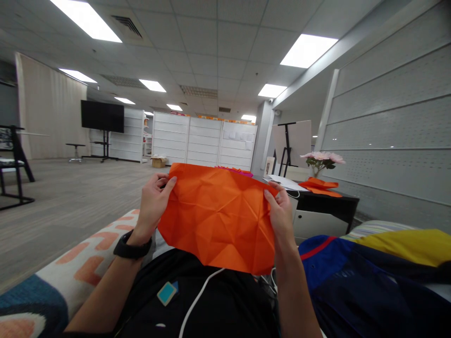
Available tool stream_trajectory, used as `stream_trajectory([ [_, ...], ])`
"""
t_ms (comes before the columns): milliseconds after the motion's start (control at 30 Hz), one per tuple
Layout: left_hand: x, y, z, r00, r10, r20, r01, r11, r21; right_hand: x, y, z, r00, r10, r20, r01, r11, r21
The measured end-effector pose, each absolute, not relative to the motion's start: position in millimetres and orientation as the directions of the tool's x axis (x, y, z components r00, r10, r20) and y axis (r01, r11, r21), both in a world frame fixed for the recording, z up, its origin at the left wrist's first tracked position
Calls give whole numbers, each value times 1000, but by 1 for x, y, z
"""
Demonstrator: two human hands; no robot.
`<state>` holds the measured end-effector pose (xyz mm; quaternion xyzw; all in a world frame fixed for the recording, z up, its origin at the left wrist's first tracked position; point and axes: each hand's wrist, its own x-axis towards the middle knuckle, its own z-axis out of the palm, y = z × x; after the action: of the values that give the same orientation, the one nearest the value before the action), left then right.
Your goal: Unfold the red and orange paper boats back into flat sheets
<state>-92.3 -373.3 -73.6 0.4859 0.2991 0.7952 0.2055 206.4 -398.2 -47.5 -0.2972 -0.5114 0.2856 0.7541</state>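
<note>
A creased sheet of orange paper (218,216) is spread out in front of my body, its surface crossed by many fold lines. My left hand (155,202) pinches its upper left corner between thumb and fingers. At the upper right corner, my right hand (280,206) grips the edge the same way. The sheet hangs between both hands above my lap, with its lower edge over my black clothing (225,305). Behind its top edge a bit of pink and orange paper (239,172) shows, mostly hidden.
On the right, a dark cabinet (348,206) holds folded orange paper (320,186), white sheets (285,182) and pink flowers (322,158). A blue garment (327,267) lies at the lower right. A white cable (200,298) crosses my lap. A patterned cushion (88,253) is at left.
</note>
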Motion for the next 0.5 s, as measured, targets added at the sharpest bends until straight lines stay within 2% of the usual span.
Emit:
stream_trajectory([
  [67,-93,-374,-72,-450,615,648,-35,-737,675,210,-396,-46,328,745,581,-119,642,-757],
  [167,-94,-377,-71,-443,622,645,-47,-735,676,212,-397,-45,293,783,549,-196,611,-767],
  [333,-96,-383,-67,-468,600,649,-16,-740,672,208,-404,-47,-22,858,514,-221,497,-839],
  [500,-105,-384,-64,-473,615,631,-18,-723,691,210,-404,-48,41,851,524,-252,516,-819],
])
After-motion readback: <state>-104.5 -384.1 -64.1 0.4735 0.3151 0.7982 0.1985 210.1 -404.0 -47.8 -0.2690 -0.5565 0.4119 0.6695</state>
